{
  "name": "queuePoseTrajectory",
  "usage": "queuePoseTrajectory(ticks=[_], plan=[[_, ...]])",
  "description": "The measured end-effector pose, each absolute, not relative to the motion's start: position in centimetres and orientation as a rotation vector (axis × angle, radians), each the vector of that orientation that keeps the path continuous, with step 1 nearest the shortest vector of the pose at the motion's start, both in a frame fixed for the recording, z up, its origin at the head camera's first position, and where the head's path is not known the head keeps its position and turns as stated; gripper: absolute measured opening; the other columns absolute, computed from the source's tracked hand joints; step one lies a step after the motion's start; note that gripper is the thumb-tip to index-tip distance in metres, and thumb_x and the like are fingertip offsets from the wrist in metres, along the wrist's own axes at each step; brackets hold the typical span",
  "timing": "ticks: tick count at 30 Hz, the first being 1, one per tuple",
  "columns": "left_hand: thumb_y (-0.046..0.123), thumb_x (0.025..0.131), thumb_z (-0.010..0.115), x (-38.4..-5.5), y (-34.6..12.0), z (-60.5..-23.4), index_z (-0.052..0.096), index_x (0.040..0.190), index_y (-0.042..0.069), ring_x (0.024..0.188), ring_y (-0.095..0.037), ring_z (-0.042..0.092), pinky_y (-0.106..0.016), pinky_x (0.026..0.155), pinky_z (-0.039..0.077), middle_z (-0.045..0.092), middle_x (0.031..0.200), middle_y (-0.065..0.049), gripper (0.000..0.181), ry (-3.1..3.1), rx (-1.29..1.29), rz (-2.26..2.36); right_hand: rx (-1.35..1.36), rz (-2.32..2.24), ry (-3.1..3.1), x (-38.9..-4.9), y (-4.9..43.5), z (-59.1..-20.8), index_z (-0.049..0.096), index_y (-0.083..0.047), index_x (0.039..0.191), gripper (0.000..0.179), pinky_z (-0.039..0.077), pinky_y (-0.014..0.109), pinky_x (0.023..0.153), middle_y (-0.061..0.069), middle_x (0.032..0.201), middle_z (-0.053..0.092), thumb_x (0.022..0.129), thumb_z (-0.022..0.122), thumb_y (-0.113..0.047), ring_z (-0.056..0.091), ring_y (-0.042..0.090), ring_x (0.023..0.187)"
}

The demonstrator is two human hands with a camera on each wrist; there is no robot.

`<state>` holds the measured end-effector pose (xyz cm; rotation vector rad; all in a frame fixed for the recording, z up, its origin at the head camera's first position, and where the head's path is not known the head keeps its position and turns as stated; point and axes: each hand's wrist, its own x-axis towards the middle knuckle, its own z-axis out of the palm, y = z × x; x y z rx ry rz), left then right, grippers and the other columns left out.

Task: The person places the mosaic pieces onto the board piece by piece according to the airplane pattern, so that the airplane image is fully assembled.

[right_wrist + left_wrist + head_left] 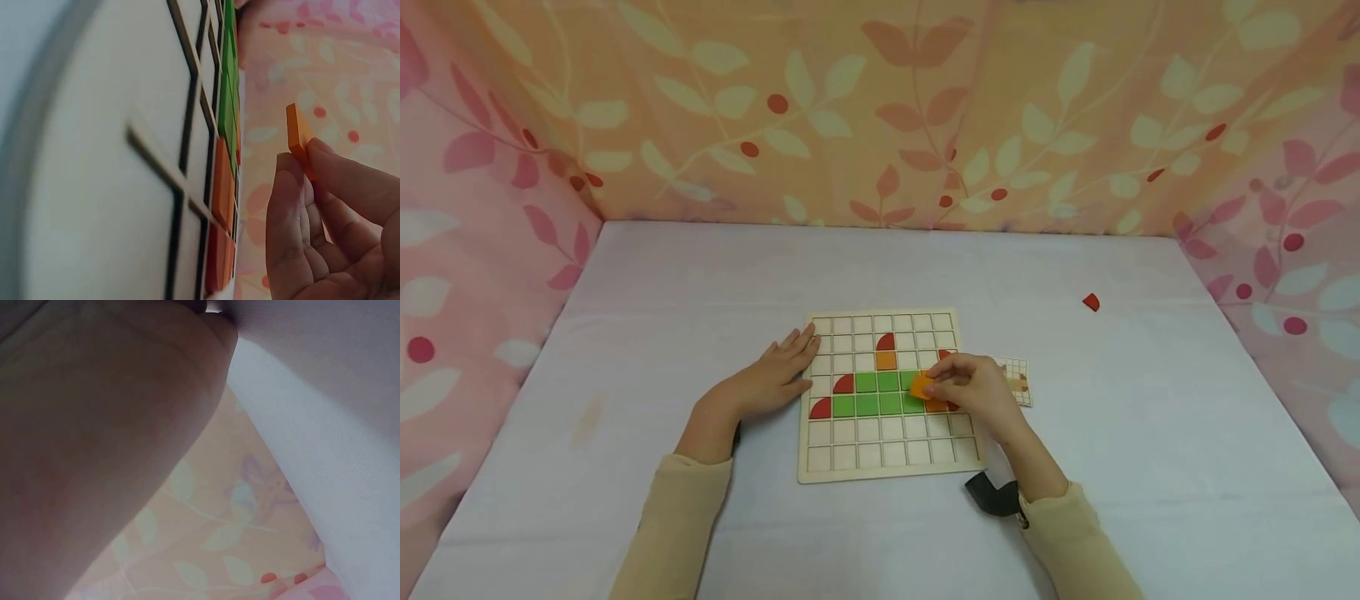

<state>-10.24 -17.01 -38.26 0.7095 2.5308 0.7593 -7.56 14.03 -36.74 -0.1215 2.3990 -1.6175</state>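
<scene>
A wooden grid board [868, 456] lies on the white cloth. Its middle cells hold several green square tiles [867, 382], red quarter-round tiles [844, 384] and orange square tiles [886, 360]. Above the board's right side, my right hand [977, 392] pinches an orange tile [299, 136] between thumb and fingers. The right wrist view shows this tile raised clear of the board's surface. My left hand [773, 372] lies flat with spread fingers, fingertips on the board's left edge. In the left wrist view only part of that hand [112, 425] appears, close up.
A small printed grid card [1021, 385] lies right of the board, partly hidden by the right hand. One loose red quarter-round tile [1092, 302] sits farther back to the right. Patterned curtains [820, 108] border the table's back and sides.
</scene>
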Motion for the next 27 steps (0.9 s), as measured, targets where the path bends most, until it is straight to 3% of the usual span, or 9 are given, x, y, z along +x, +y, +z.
queuePoseTrajectory(ticks=[8, 20, 27], plan=[[0.015, 0.097, 0.046, -10.2, -17.1, -38.4, 0.012, 0.148, -0.004, 0.142, -0.036, -0.003, -0.054, 0.112, 0.001, -0.001, 0.156, -0.018, 0.064, 2.519, 0.713, 0.760, -0.308, -1.441, 2.385, -7.0, 12.6, -37.3, 0.070, -0.001, 0.089, 0.010, 0.051, 0.028, 0.068, 0.004, 0.081, 0.067, 0.079, 0.073, -0.003, 0.064, 0.015, 0.071], [0.013, 0.098, 0.047, -10.2, -17.1, -38.5, 0.013, 0.148, -0.004, 0.142, -0.037, -0.002, -0.055, 0.112, 0.002, -0.001, 0.156, -0.018, 0.063, 2.522, 0.708, 0.766, -0.462, -1.281, 2.429, -7.1, 11.7, -37.3, 0.073, -0.005, 0.080, 0.004, 0.048, 0.025, 0.060, 0.000, 0.078, 0.067, 0.077, 0.075, -0.003, 0.057, 0.011, 0.066], [0.013, 0.098, 0.047, -10.2, -17.1, -38.4, 0.014, 0.148, -0.004, 0.142, -0.037, -0.002, -0.055, 0.112, 0.002, 0.000, 0.156, -0.019, 0.063, 2.529, 0.723, 0.783, -0.480, -1.192, 2.430, -7.1, 11.2, -36.9, 0.073, -0.010, 0.078, 0.004, 0.047, 0.028, 0.061, -0.005, 0.075, 0.067, 0.077, 0.077, -0.009, 0.056, 0.011, 0.068]])
